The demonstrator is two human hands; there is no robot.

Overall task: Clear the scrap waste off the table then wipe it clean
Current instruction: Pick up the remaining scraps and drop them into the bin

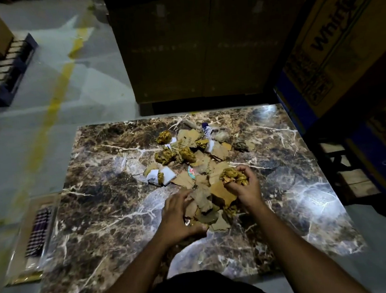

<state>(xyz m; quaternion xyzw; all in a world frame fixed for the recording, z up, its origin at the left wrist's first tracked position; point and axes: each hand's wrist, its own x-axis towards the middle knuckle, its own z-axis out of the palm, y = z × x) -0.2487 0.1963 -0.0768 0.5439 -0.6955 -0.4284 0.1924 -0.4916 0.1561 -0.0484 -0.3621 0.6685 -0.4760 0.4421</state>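
Scrap pile (195, 160) sits mid-bench (99, 213), stretching toward 12 o'clock. Right hand (243, 186) is curled round a yellow crumpled wad (234, 177); left hand (180, 215) cups cardboard bits (206, 206) at the pile's 6 o'clock edge.

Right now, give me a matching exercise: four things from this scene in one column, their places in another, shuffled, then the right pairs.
Things:
1. crumpled yellow wad
2. checked cloth
3. small bottle
4. brown cardboard scraps

Places:
A. far end of the scrap pile
B. under the left hand
C. gripped in the right hand
D. beside the table's left edge

Pairs: 1-C, 2-D, 3-A, 4-B
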